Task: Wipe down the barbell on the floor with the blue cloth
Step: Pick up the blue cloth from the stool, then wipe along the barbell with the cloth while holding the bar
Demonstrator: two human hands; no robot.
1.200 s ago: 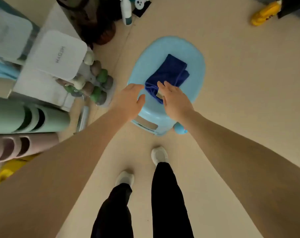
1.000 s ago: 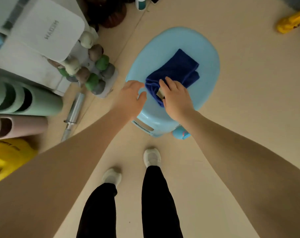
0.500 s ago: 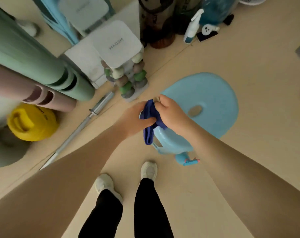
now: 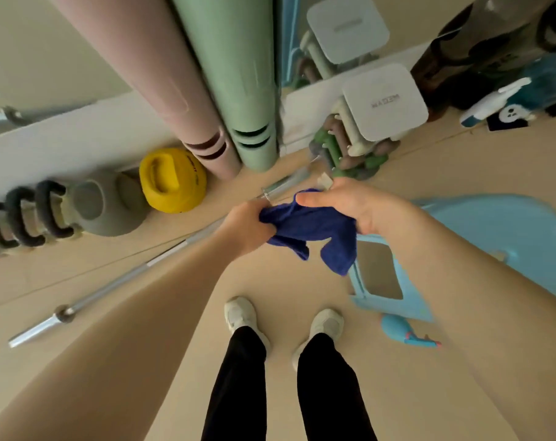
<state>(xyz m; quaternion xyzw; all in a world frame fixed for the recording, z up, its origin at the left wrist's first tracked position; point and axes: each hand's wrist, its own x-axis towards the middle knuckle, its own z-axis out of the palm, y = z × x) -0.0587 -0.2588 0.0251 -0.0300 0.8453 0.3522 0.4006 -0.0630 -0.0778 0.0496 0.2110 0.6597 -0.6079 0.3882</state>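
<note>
barbell (image 4: 111, 285) on beige floor (image 4: 302, 291)

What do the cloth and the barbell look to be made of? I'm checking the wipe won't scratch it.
The blue cloth, held by the left hand and right hand, looks like soft, matte terry or microfibre: it droops in limp folds. The barbell looks like bare metal, probably steel, with a satin silver sheen and a darker collar near its end.
</note>
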